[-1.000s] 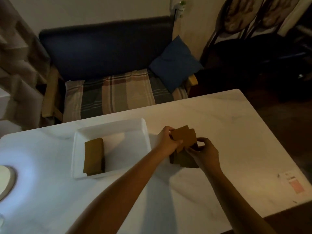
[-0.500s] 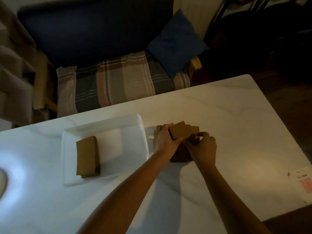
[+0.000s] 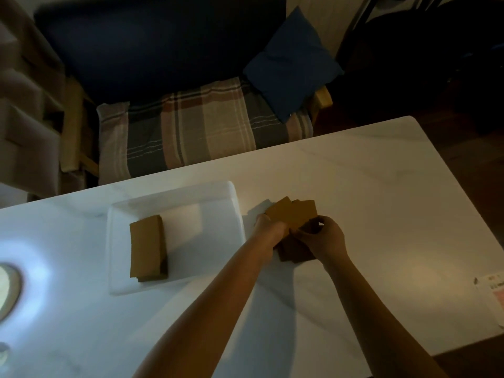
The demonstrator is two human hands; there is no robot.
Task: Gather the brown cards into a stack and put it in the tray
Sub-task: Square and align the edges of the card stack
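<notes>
We see the desk [image 3: 368, 186] with the tray [image 3: 174, 195] on its left half. A stack of cards [image 3: 147, 246] lies in the tray, toward its left side. Just right of the tray, a loose bunch of cards [image 3: 293, 215] sits on the desk between our two hands: left hand [image 3: 270, 230] on its left edge, right hand [image 3: 326, 237] on its right, fingers [image 3: 302, 233] touching the cards. A paper slip [image 3: 493, 293] lies at the desk's far right edge. A sofa [image 3: 177, 132] stands behind the desk, a cushion [image 3: 291, 64] on its right end.
</notes>
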